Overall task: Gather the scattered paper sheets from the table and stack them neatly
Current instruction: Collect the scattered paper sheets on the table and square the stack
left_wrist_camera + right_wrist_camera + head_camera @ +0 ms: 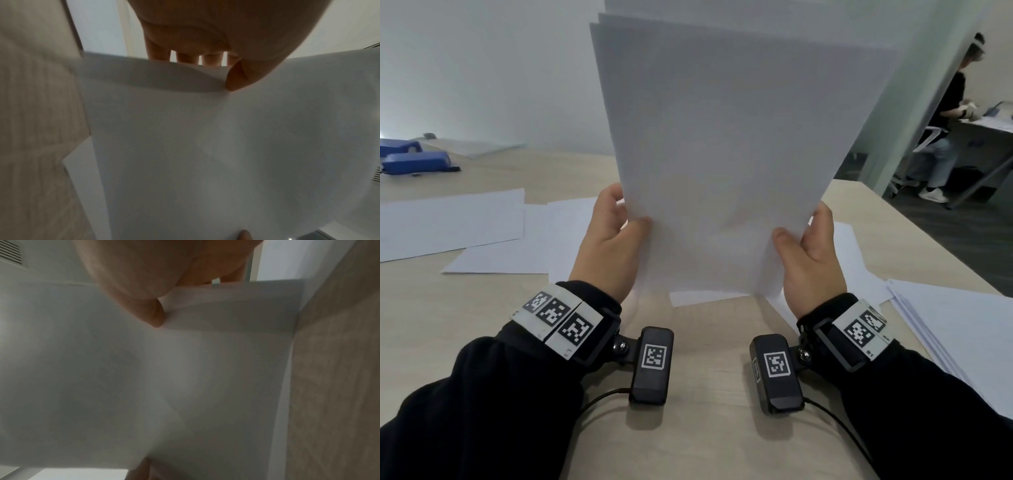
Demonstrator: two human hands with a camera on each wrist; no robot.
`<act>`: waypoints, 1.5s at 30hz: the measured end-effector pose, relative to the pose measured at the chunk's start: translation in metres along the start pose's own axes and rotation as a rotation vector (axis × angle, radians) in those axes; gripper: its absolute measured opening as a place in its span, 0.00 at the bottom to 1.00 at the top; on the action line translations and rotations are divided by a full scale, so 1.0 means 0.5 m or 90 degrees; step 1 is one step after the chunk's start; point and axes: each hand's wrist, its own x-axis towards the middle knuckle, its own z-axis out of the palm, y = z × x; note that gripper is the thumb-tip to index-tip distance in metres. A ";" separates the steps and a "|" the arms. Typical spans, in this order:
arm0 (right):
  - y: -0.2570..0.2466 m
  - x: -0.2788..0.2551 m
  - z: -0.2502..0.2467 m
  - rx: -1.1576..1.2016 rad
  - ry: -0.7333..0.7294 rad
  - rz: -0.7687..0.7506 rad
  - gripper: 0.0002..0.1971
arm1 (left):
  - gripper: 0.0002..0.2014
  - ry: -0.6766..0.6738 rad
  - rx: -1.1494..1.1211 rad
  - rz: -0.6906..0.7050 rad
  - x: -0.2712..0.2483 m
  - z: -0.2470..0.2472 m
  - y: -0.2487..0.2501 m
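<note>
A bundle of white paper sheets [722,164] stands upright over the middle of the table, its top edges uneven. My left hand [616,236] grips its lower left side, thumb in front and fingers behind. My right hand [808,246] grips the lower right side the same way. The bundle's bottom edge sits at or just above sheets lying on the table. In the left wrist view the paper [205,146] fills the frame under my thumb [240,78]. The right wrist view shows the paper [185,378] with my thumb [152,316] on it.
Loose white sheets [455,222] lie on the light wooden table [705,342] at the left. A fanned pile of sheets [955,329] lies at the right edge. Two blue staplers [414,161] sit at the far left. Another person [948,116] sits beyond the table at the right.
</note>
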 end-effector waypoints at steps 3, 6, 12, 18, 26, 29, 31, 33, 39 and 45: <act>0.003 0.003 0.002 -0.001 0.021 0.000 0.19 | 0.13 0.017 0.003 0.011 0.000 -0.001 0.004; 0.006 0.004 0.003 -0.003 0.019 -0.004 0.17 | 0.16 -0.008 -0.001 -0.011 0.001 -0.003 -0.005; 0.007 0.004 0.003 0.000 0.007 -0.008 0.13 | 0.16 -0.057 -0.021 -0.053 0.005 -0.002 -0.010; 0.001 0.004 0.005 -0.024 0.006 -0.012 0.17 | 0.19 -0.060 -0.031 -0.013 0.001 -0.002 -0.005; 0.001 0.000 0.002 0.011 0.024 -0.017 0.14 | 0.20 -0.068 -0.104 -0.008 0.002 -0.003 -0.003; 0.007 0.000 0.001 0.026 0.021 -0.002 0.12 | 0.21 -0.072 -0.109 -0.028 0.005 -0.005 -0.009; 0.010 0.002 0.001 0.023 0.013 0.011 0.11 | 0.19 -0.083 -0.104 -0.044 0.005 -0.005 -0.011; 0.011 0.003 0.001 0.017 0.010 0.027 0.13 | 0.17 -0.085 -0.104 -0.062 0.005 -0.006 -0.014; 0.005 0.002 0.000 0.032 0.019 0.032 0.15 | 0.14 -0.062 -0.107 -0.084 0.006 -0.006 -0.018; 0.041 0.011 -0.003 -0.030 -0.043 0.154 0.19 | 0.11 -0.093 -0.047 -0.224 0.011 -0.006 -0.041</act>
